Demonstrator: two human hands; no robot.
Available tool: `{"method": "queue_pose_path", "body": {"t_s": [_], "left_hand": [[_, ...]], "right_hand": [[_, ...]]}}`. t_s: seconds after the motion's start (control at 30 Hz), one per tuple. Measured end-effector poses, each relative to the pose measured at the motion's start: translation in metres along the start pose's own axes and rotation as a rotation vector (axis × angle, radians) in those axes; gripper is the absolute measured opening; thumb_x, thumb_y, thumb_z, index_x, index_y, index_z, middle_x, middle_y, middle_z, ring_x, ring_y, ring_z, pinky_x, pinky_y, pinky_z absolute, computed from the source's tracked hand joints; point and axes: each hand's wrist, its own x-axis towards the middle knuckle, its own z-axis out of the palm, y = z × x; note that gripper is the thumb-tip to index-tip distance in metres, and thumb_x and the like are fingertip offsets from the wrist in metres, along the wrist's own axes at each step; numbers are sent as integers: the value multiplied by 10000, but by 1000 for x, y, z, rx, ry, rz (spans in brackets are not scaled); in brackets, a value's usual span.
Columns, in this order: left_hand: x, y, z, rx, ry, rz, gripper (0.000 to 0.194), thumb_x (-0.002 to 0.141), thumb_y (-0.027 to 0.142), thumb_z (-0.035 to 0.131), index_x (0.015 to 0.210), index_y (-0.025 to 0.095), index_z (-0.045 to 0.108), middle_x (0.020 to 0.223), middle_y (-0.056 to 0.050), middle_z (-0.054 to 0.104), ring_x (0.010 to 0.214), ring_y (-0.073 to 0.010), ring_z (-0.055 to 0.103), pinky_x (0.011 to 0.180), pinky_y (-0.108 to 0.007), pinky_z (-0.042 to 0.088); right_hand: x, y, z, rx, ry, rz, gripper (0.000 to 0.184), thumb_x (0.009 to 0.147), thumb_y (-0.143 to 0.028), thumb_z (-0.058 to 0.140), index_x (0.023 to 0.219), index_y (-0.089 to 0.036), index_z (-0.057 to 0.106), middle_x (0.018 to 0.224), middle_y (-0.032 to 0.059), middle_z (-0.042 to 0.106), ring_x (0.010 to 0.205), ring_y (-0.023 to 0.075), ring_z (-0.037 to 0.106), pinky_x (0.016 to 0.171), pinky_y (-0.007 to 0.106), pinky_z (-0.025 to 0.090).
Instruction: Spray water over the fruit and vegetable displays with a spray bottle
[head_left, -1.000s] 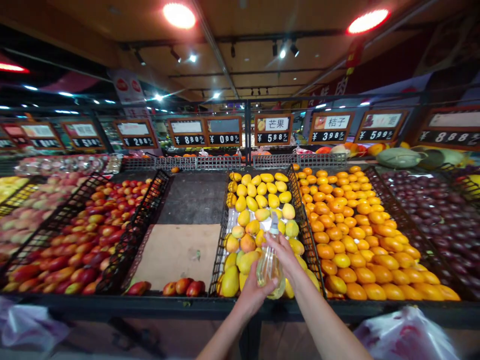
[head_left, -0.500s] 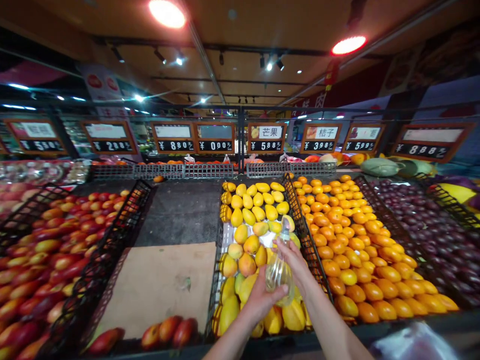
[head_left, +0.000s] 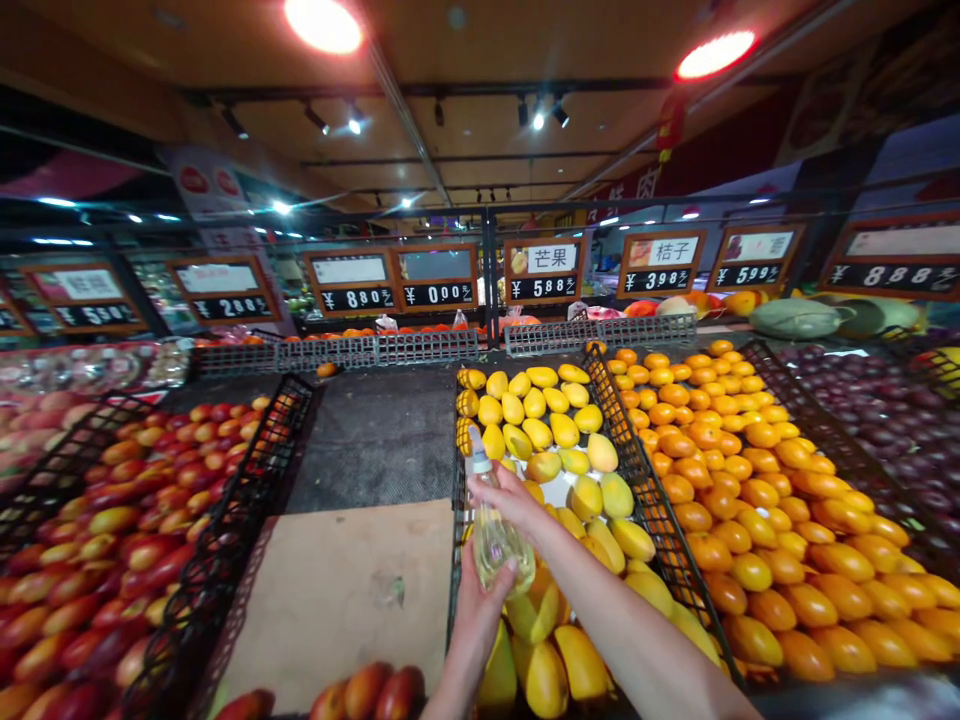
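A clear spray bottle (head_left: 499, 548) is held over the yellow mangoes (head_left: 537, 434), its nozzle end tilted up and to the left. My left hand (head_left: 484, 590) is closed round the lower body of the bottle, with the thumb across its front. Higher up, my right hand (head_left: 514, 495) grips the neck just below the sprayer head. Part of the mango pile is hidden behind both forearms and the bottle. A white liner shows between some of the mangoes.
Black mesh dividers (head_left: 660, 500) separate the fruit bays. Orange fruit (head_left: 757, 510) fills the right bay, dark purple fruit (head_left: 862, 430) lies beyond, and red fruit (head_left: 120, 560) is at left. Cardboard (head_left: 337, 590) covers part of the neighbouring bay. Price signs (head_left: 545, 270) hang behind.
Both hands and the bottle have moved left across the mangoes, towards the left edge of their bay. The bottle now leans further left. The view has shifted slightly.
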Motion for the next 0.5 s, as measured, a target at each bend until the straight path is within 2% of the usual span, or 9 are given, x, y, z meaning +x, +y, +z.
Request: {"method": "queue_pose_path", "body": {"t_s": [0.1,0.2,0.27,0.37,0.5], "left_hand": [[12,4,5,7,-52,5,970,697,661,830,1433,201,398,1417,-200,622,1331,-393,587,1174,-514,414],[23,14,22,10,-197,-5,946,704,640,842,1424,208,407,1390,-190,643,1294,-386,609,1146,-503,443],[29,22,37,7,-325,0,895,718,639,836,1389,197,443,1372,-181,650,1287,-385,606,1140,-504,444],[34,32,65,13,-487,1,835,701,647,846,1308,190,500,1326,-159,652,1268,-386,598,1136,-536,431],[38,35,100,3,-592,-6,759,695,597,864,1252,202,534,1266,-129,668,1219,-362,617,1113,-547,442]], "right_hand": [[3,-6,-9,-11,74,-27,439,704,-537,853,976,-233,690,852,-4,678,750,203,633,745,353,535],[-1,-13,-34,-15,214,-44,455,707,-553,855,998,-234,713,949,26,729,864,245,676,771,363,554],[-6,-17,-55,2,317,-39,462,702,-559,860,992,-229,715,1003,50,745,927,272,696,768,367,569],[-17,-22,-88,62,498,22,467,671,-545,884,965,-230,704,1039,65,755,901,277,728,697,346,580],[-35,-35,-122,94,632,38,458,670,-518,895,970,-236,693,1100,67,755,918,273,743,667,317,590]]}}
